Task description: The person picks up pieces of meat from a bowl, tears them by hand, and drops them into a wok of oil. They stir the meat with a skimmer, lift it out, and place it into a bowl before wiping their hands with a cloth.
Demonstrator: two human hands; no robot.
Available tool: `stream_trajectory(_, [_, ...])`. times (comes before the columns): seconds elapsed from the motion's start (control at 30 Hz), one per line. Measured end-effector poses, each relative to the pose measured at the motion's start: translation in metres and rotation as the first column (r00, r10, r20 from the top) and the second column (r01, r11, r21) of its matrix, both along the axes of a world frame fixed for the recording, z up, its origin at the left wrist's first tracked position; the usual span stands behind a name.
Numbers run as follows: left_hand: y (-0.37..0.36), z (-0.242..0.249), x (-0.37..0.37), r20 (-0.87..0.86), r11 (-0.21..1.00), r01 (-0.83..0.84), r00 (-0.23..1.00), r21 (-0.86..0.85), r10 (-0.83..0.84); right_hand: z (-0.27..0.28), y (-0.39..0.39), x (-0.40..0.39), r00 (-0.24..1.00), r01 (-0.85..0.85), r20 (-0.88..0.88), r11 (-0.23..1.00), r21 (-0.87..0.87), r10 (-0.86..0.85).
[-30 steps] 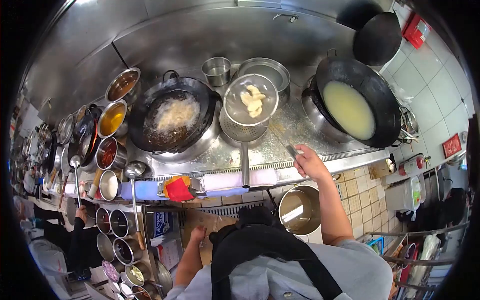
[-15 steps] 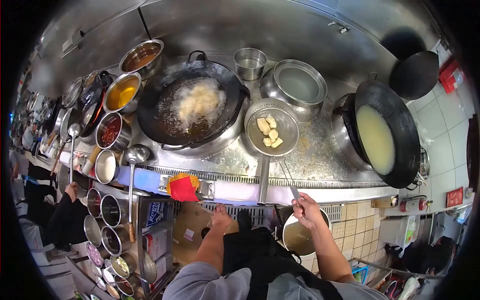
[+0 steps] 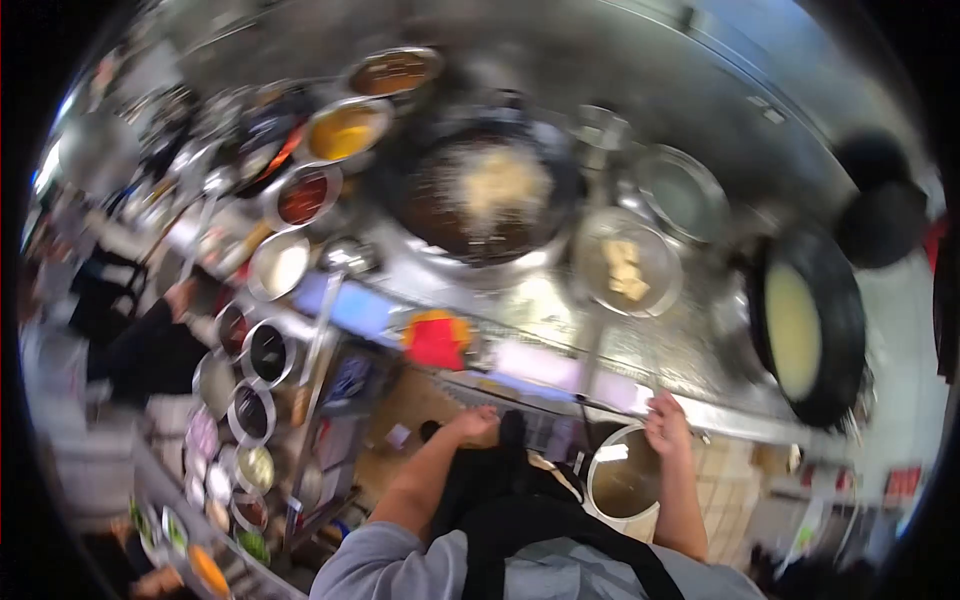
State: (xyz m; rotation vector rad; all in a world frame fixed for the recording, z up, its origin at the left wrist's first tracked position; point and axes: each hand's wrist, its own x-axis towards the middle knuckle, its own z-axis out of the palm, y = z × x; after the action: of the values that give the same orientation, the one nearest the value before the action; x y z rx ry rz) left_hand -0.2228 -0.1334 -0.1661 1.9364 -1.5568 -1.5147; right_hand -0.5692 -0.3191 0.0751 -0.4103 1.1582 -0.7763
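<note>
My right hand [image 3: 667,425] is closed on the thin metal handle of a utensil at the stove's front edge; the blur hides its far end. Beyond it, a metal strainer [image 3: 590,270] holds several pale yellow pieces of food [image 3: 625,270]. The strainer's thick handle [image 3: 592,360] points back toward me, left of my right hand. My left hand [image 3: 477,425] hangs just below the stove's front edge, near a red and yellow cloth [image 3: 437,338]; its fingers are smeared by motion. Pale food [image 3: 502,185] sits in bubbling oil in a large black wok [image 3: 425,225].
At right, a tilted wok [image 3: 845,330] holds yellowish liquid. Bowls of sauce and oil [image 3: 345,133] line the left, with a ladle [image 3: 348,256] beside them. A bucket [image 3: 625,475] stands below my right hand. Another person's hand [image 3: 180,297] is at far left.
The view has turned and blurred, shifting the stove's contents rightward. My right hand keeps the thin handle. The food pieces are still in the strainer.
</note>
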Motion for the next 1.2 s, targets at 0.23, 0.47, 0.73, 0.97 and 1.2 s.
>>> stream_trajectory(0.23, [0.202,0.048,0.101,0.155,0.951,-0.288,0.951,0.117,0.269,0.057,0.015,0.017,0.997,0.07,0.004,0.976,-0.207,-0.071])
stream_trajectory(0.47, [0.378,-0.029,0.145,0.304,0.962,-0.064,0.953,0.267,-0.021,0.164,0.026,0.148,0.997,-0.054,-0.072,0.899,-0.435,0.025])
stream_trajectory(0.73, [0.334,0.025,0.122,-0.127,0.162,-0.898,0.12,0.408,0.985,0.16,0.008,0.385,0.698,-0.374,0.522,0.871,-0.318,0.49])
stream_trajectory(0.97, [0.353,0.022,0.107,-0.195,-0.125,-0.918,-0.21,0.376,0.958,0.132,-0.035,0.655,0.562,-0.57,0.519,0.757,-0.321,0.644])
stream_trajectory(1.2, [0.365,0.093,0.06,0.03,-0.302,-0.903,-0.308,0.306,0.951,0.102,-0.057,0.85,0.718,-0.574,0.221,0.742,-0.346,0.659])
